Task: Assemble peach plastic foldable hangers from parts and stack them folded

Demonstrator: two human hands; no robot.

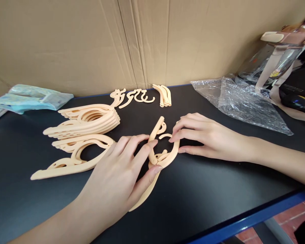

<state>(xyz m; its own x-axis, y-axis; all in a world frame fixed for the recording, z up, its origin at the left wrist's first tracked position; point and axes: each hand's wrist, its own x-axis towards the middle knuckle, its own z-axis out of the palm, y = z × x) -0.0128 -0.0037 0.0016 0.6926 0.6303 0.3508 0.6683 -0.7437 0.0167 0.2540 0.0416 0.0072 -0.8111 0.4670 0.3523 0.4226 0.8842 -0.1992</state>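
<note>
On the black table [205,189] my left hand [117,173] pinches a peach plastic hanger piece [156,154] between thumb and fingers, at the lower middle of the view. My right hand [208,137] comes in from the right and grips the same piece at its upper right end with its fingertips. The piece lies partly flat on the table, and its lower arm is hidden under my left hand. A small hook part sits within the piece between my two hands.
A stack of peach hanger arms [83,123] lies left of my hands, and more arms [71,159] lie below it. Loose hooks [134,96] and curved bits [164,95] rest by the cardboard wall [152,40]. Crumpled clear plastic [241,101], a jug [274,57] and blue packets [30,98] are nearby.
</note>
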